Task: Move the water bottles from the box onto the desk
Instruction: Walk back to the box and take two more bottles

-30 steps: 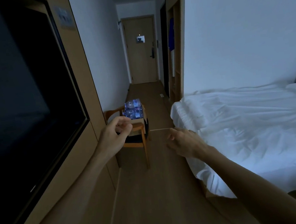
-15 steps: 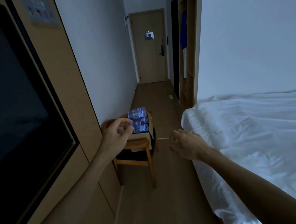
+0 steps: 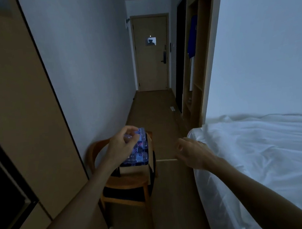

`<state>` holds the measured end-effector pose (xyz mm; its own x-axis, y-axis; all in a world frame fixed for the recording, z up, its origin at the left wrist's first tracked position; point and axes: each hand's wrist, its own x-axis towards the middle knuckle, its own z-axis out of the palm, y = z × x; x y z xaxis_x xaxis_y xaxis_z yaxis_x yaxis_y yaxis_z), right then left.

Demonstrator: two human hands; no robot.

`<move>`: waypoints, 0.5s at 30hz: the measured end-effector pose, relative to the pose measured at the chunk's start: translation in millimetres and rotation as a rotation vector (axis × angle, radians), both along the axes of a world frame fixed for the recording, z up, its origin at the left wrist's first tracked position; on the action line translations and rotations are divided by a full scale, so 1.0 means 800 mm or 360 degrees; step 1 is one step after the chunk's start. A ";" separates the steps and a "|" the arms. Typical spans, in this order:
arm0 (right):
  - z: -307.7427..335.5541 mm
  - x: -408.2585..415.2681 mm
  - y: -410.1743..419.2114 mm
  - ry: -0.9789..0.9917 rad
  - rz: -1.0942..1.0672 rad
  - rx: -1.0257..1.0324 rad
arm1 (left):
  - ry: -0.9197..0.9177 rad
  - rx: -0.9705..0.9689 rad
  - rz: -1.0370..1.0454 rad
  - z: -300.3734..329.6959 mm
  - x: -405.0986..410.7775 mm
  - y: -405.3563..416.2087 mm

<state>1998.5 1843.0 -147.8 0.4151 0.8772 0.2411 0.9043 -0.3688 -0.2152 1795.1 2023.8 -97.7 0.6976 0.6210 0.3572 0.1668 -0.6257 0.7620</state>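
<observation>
Bottles (image 3: 140, 151) of water, wrapped in clear plastic, are seen packed in a cardboard box (image 3: 134, 168) on a wooden chair (image 3: 124, 186) at the lower centre of the dim frame. The left hand (image 3: 121, 147) is held in front of the pack with fingers loosely curled; whether they touch it cannot be told. The right hand (image 3: 192, 152) is held in the air right of centre, fingers loosely curled on nothing, beside a white bed (image 3: 261, 159). A closed door (image 3: 151, 53) is seen at upper centre.
</observation>
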 end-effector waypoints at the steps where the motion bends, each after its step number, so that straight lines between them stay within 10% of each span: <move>1: -0.001 0.018 0.015 0.0004 -0.0003 -0.0002 | 0.0005 -0.0023 -0.0011 0.003 0.019 0.016; 15: -0.050 0.275 0.211 0.0153 0.0131 -0.0120 | 0.0032 -0.0177 0.0109 -0.057 0.271 0.191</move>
<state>2218.6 2011.9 -188.1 0.3589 0.9235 0.1356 0.9087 -0.3125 -0.2767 2011.8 2176.4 -143.1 0.6585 0.7026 0.2698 0.2225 -0.5242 0.8220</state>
